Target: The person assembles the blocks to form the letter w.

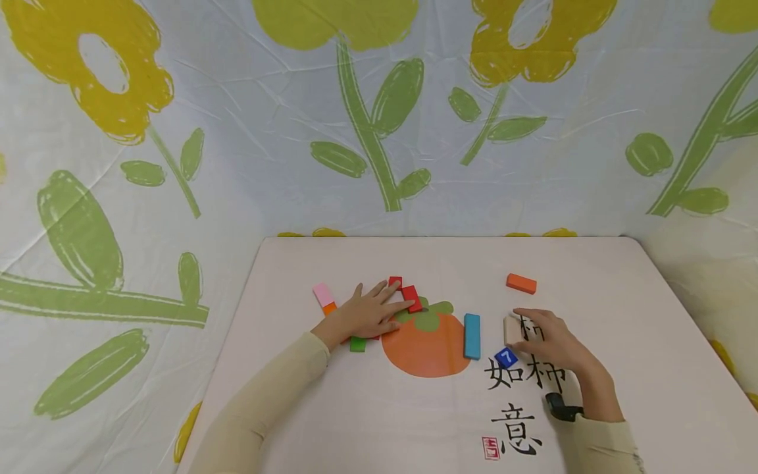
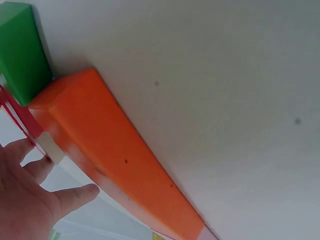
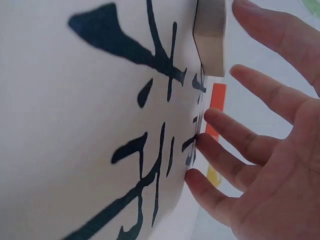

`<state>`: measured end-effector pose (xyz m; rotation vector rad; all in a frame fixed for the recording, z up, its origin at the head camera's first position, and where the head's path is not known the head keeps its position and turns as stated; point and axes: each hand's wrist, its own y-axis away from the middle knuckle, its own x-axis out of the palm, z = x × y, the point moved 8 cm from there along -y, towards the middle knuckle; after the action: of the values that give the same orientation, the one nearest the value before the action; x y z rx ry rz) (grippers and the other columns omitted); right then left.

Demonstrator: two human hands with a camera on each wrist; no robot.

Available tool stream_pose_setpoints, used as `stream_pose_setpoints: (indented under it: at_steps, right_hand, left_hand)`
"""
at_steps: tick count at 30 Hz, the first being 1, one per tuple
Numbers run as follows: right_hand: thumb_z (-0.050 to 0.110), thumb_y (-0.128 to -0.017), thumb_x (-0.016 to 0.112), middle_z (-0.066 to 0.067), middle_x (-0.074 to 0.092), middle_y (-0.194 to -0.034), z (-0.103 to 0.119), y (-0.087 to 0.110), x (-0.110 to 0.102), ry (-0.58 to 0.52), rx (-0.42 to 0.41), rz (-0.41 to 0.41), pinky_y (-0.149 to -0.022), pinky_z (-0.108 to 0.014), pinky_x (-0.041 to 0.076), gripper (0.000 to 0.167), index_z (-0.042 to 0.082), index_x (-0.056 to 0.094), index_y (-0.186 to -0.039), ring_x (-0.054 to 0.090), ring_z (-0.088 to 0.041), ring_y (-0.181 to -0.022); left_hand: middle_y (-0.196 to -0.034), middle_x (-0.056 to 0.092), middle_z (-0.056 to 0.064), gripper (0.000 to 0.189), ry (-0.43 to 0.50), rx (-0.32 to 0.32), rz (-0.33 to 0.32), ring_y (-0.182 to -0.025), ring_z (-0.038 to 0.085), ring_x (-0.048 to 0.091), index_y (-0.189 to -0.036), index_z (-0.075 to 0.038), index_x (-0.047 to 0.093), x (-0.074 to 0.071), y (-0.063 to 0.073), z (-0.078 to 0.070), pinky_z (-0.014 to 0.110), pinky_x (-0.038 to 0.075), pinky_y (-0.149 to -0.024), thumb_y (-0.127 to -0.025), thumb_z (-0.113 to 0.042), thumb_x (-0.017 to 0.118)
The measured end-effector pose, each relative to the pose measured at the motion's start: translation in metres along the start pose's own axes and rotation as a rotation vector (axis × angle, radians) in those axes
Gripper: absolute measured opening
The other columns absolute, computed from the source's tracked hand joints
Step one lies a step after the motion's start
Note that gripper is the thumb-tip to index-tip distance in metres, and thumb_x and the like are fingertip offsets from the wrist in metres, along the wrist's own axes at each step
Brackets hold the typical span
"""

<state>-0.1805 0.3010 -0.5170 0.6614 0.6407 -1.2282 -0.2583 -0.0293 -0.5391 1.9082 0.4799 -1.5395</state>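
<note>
My left hand (image 1: 366, 314) lies spread over a group of blocks at the left, fingers pointing right. Its fingertips are close to two red blocks (image 1: 411, 298), one behind the other. An orange block (image 2: 115, 150) and a green block (image 2: 22, 55) lie by its wrist, partly covered in the head view. At the right, my right hand (image 1: 553, 339) stands beside a beige block (image 1: 512, 331). Thumb and index finger (image 3: 250, 82) are parted near the block's two ends; the other fingers are loosely extended. A blue block marked 7 (image 1: 506, 357) lies just below the thumb.
A light-blue block (image 1: 472, 336) stands between the hands, at the edge of a printed persimmon (image 1: 423, 349). An orange block (image 1: 521, 284) lies farther back at the right. A pink block (image 1: 322, 294) is at the left. Black characters (image 1: 516, 431) are printed on the table.
</note>
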Motion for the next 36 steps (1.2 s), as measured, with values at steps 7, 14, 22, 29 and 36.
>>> stream_pose_setpoints:
  at_steps: [7, 14, 22, 29, 36]
  right_hand:
    - [0.015, -0.084, 0.081, -0.035, 0.039, -0.14, -0.001, 0.002, 0.001, 0.017, -0.01, -0.008, -0.088, -0.078, 0.035, 0.061, -0.001, 0.055, -0.137, 0.027, -0.057, -0.128]
    - [0.017, -0.082, 0.082, -0.037, 0.036, -0.141, -0.002, 0.001, 0.002, 0.053, 0.013, -0.013, -0.086, -0.078, 0.035, 0.062, -0.001, 0.056, -0.136, 0.026, -0.06, -0.127]
    - [0.017, -0.082, 0.082, -0.036, 0.037, -0.141, -0.004, 0.0, 0.003, 0.087, 0.029, -0.014, -0.088, -0.078, 0.035, 0.063, 0.0, 0.055, -0.137, 0.027, -0.059, -0.126]
    - [0.015, -0.086, 0.078, -0.034, 0.036, -0.142, 0.003, -0.001, -0.003, 0.018, -0.005, 0.007, -0.09, -0.076, 0.036, 0.061, 0.0, 0.052, -0.14, 0.03, -0.054, -0.128]
    - [0.014, -0.086, 0.079, -0.031, 0.037, -0.144, 0.023, -0.013, -0.005, -0.024, -0.093, 0.004, -0.093, -0.075, 0.037, 0.06, 0.003, 0.054, -0.139, 0.032, -0.051, -0.129]
  left_hand:
    - [-0.167, 0.01, 0.006, 0.063, -0.01, 0.001, -0.002, -0.151, 0.034, 0.011, -0.159, -0.04, 0.024, -0.001, 0.0, -0.001, 0.072, 0.02, -0.108, -0.101, -0.059, 0.042]
    - [-0.167, 0.009, 0.006, 0.065, -0.006, 0.005, -0.002, -0.151, 0.034, 0.011, -0.159, -0.04, 0.023, 0.0, 0.0, -0.001, 0.072, 0.02, -0.108, -0.101, -0.061, 0.042]
    - [-0.168, 0.008, 0.005, 0.065, -0.001, 0.007, 0.002, -0.152, 0.033, 0.009, -0.159, -0.041, 0.022, 0.001, -0.001, 0.001, 0.071, 0.019, -0.109, -0.101, -0.061, 0.041]
    - [-0.167, 0.01, 0.006, 0.063, 0.013, 0.012, -0.006, -0.151, 0.033, 0.011, -0.159, -0.04, 0.024, -0.002, 0.001, 0.0, 0.072, 0.019, -0.109, -0.101, -0.06, 0.042]
    - [-0.167, 0.011, 0.006, 0.063, 0.022, 0.013, -0.003, -0.151, 0.034, 0.012, -0.159, -0.04, 0.025, -0.004, 0.002, 0.0, 0.072, 0.018, -0.109, -0.102, -0.059, 0.043]
